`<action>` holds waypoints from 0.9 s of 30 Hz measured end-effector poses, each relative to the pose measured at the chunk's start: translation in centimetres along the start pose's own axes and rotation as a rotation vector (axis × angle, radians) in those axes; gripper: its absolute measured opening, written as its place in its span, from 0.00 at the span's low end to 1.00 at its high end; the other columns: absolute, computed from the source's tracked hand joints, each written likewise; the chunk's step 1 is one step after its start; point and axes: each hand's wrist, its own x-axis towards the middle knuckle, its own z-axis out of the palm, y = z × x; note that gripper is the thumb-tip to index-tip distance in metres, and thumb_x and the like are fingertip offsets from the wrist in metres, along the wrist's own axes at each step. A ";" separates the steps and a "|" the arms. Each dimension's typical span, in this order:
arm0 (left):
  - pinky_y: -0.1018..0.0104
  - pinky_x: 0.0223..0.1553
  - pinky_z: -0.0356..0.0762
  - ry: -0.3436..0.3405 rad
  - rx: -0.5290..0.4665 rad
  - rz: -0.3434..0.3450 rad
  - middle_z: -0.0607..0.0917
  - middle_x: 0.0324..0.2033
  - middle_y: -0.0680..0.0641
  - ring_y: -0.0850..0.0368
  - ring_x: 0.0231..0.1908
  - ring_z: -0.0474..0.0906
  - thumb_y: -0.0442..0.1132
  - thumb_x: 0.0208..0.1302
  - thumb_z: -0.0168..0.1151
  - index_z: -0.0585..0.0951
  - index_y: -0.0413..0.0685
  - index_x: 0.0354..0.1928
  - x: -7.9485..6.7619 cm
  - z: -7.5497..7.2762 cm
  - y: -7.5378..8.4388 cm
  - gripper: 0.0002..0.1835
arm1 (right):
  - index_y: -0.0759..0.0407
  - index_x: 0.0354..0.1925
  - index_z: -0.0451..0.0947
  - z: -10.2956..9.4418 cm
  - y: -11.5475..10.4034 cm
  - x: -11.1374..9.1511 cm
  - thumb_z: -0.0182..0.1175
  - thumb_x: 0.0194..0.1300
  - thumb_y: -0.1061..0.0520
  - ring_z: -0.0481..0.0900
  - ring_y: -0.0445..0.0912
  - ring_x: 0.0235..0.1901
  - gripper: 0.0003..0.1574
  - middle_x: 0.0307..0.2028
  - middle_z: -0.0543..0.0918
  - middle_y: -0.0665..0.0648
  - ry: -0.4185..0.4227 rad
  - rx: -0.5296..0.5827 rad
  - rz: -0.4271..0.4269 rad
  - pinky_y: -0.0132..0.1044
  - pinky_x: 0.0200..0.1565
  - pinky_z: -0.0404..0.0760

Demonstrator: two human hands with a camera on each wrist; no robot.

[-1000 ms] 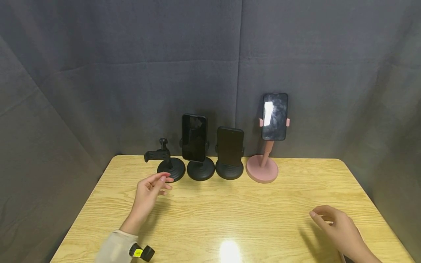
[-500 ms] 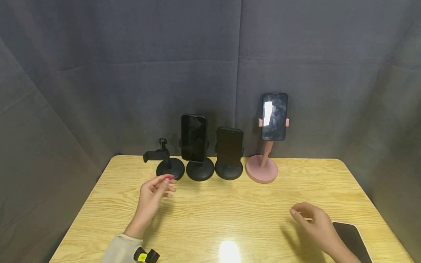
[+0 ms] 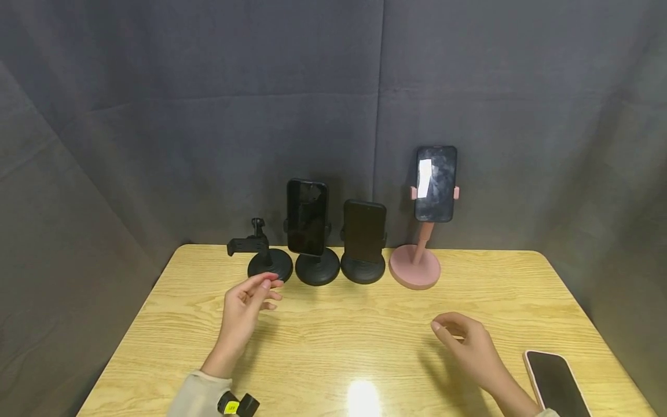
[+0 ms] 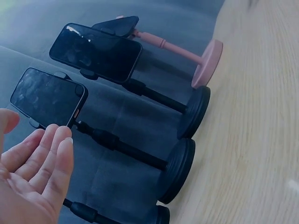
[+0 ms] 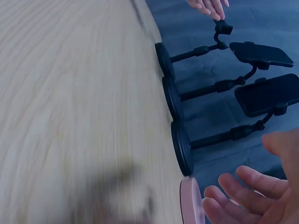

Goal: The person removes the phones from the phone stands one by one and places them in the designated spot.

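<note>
My left hand (image 3: 245,310) hovers before the leftmost black phone stand (image 3: 271,265), whose holder has no phone in it. Its fingers are loosely bent and nothing is between them. My right hand (image 3: 469,347) is over the right half of the table, fingers relaxed and holding nothing. To its right, a phone (image 3: 556,382) with a pale rim lies face up. Two more black stands carry phones, a taller phone (image 3: 307,217) and a lower phone (image 3: 363,231). A pink stand (image 3: 415,267) holds another phone (image 3: 435,184) upright, highest of all.
The wooden table (image 3: 333,330) has its back edge against a grey curtain (image 3: 208,145), which also hangs at both sides. All the stands are in a row along that back edge. A black wrist strap (image 3: 229,402) sits on the left sleeve.
My right hand has moved left, away from the phone lying on the table, which is now uncovered. My left hand has shifted slightly to the right.
</note>
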 end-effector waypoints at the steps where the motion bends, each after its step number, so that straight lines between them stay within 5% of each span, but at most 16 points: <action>1: 0.70 0.35 0.86 0.003 0.001 0.000 0.90 0.40 0.58 0.62 0.35 0.87 0.35 0.76 0.55 0.80 0.29 0.54 0.1 0.1 0.1 0.15 | 0.69 0.52 0.80 0.3 -0.2 0.1 0.59 0.75 0.53 0.85 0.64 0.52 0.20 0.51 0.86 0.66 -0.002 0.013 -0.006 0.57 0.47 0.87; 8: 0.71 0.36 0.86 0.017 0.012 0.015 0.89 0.40 0.61 0.63 0.35 0.87 0.37 0.77 0.55 0.80 0.29 0.54 0.4 0.7 0.6 0.16 | 0.68 0.52 0.80 2.1 -1.5 1.2 0.57 0.76 0.52 0.86 0.61 0.52 0.20 0.50 0.86 0.66 -0.023 0.085 -0.052 0.51 0.48 0.88; 27: 0.72 0.38 0.86 0.057 0.043 0.037 0.85 0.53 0.31 0.68 0.43 0.86 0.36 0.77 0.55 0.81 0.32 0.57 1.5 1.0 1.6 0.16 | 0.64 0.53 0.81 6.1 -5.3 3.8 0.60 0.74 0.54 0.87 0.55 0.50 0.17 0.49 0.87 0.63 -0.048 0.185 -0.094 0.32 0.45 0.86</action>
